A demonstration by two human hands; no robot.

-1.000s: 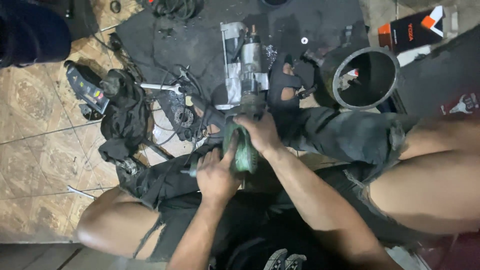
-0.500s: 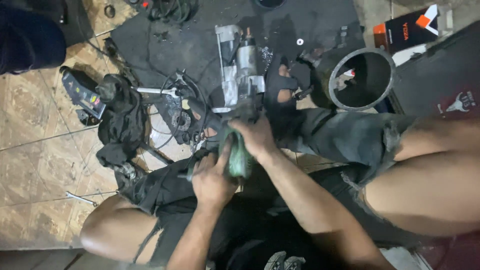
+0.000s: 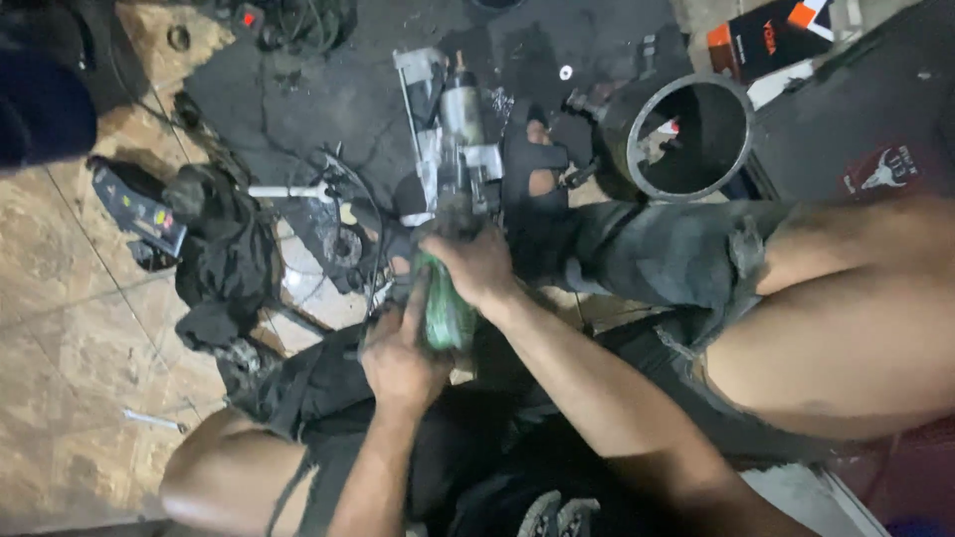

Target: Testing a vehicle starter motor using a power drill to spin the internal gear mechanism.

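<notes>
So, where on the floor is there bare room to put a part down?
Bare tile lies left of the black rag, down to the small wrench. The dark mat is bare between the rag and the metal motor. It is crowded around both hands, the cables and the ring.

Hemmed far by starter motor (image 3: pixel 453 129), right by raised knee (image 3: pixel 826 328), left by black rags (image 3: pixel 224 259); open tile (image 3: pixel 70 328) far left.

Left hand (image 3: pixel 400 356), right hand (image 3: pixel 476 267) clenched together.
</notes>
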